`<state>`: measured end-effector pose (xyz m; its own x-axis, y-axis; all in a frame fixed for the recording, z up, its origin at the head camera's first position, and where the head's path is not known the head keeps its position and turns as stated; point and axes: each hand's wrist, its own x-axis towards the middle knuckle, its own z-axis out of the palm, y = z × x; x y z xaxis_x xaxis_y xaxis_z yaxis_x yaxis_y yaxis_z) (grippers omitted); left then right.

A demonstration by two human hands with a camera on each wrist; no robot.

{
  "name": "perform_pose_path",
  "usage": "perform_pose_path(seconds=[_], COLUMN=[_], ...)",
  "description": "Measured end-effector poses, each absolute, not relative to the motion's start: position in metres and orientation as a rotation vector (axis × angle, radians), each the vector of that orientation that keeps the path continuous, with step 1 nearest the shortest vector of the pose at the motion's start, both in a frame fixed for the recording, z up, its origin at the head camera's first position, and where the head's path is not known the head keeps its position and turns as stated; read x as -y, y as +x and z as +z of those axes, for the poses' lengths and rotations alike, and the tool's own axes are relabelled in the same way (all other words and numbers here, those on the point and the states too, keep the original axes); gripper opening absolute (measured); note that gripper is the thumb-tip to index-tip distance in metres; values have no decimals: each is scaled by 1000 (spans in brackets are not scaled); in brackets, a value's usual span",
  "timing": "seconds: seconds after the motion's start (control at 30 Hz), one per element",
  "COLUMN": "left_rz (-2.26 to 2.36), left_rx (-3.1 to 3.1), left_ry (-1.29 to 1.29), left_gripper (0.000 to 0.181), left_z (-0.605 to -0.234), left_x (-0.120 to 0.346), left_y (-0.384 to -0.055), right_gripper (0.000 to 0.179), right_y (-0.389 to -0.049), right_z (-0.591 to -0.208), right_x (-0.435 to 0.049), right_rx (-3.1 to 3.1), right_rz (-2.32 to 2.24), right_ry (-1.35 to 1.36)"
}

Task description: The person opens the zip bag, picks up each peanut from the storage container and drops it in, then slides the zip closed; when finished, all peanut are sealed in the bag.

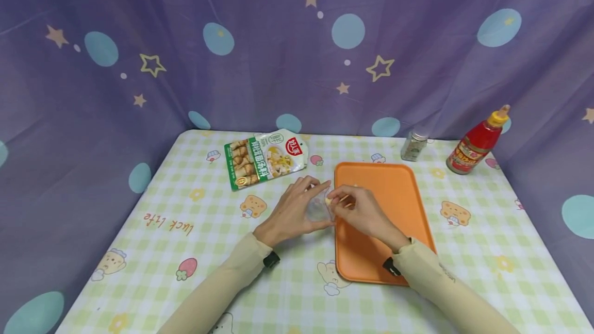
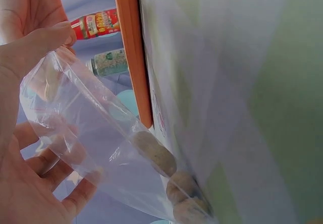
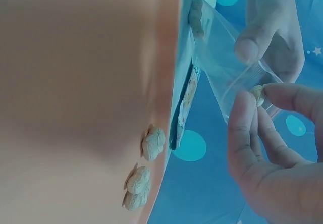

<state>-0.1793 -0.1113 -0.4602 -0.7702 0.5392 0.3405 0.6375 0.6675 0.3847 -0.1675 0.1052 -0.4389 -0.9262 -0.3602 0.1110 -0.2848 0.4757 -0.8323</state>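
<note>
A clear plastic zip bag (image 2: 111, 133) is held by my left hand (image 1: 294, 209), thumb and fingers spread around its mouth. Several peanuts in their shells (image 2: 155, 153) lie at the bottom of the bag, close to the tablecloth. My right hand (image 1: 361, 211) pinches one peanut (image 3: 259, 96) between thumb and fingertips, right at the bag's mouth. Two more unshelled peanuts (image 3: 153, 143) rest near the edge of the orange tray (image 1: 390, 184) in the right wrist view; the right hand mostly hides that part of the tray in the head view.
A green-and-white soup seasoning packet (image 1: 265, 160) lies behind my left hand. Beyond the tray stand a small spice jar (image 1: 414, 147) and a red sauce bottle (image 1: 475, 144) with a yellow cap. A checked tablecloth (image 1: 199, 251) covers the table, and a purple curtain (image 1: 260, 86) hangs behind.
</note>
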Motion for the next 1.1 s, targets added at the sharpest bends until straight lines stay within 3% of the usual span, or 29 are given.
perform_pose_path(seconds=[0.53,1.1], left_rz=[-738,-722], left_rx=[2674,2702], left_ry=[-966,-979], left_gripper=[92,93], left_z=[-461,-460], left_x=[112,113], left_y=[-180,-181], right_gripper=[17,17], right_y=[-170,-203], right_z=[-432,-450], right_x=[-115,-164], right_rx=[-2625,-2755], right_rz=[-1496,-1267], right_ry=[-500,-461])
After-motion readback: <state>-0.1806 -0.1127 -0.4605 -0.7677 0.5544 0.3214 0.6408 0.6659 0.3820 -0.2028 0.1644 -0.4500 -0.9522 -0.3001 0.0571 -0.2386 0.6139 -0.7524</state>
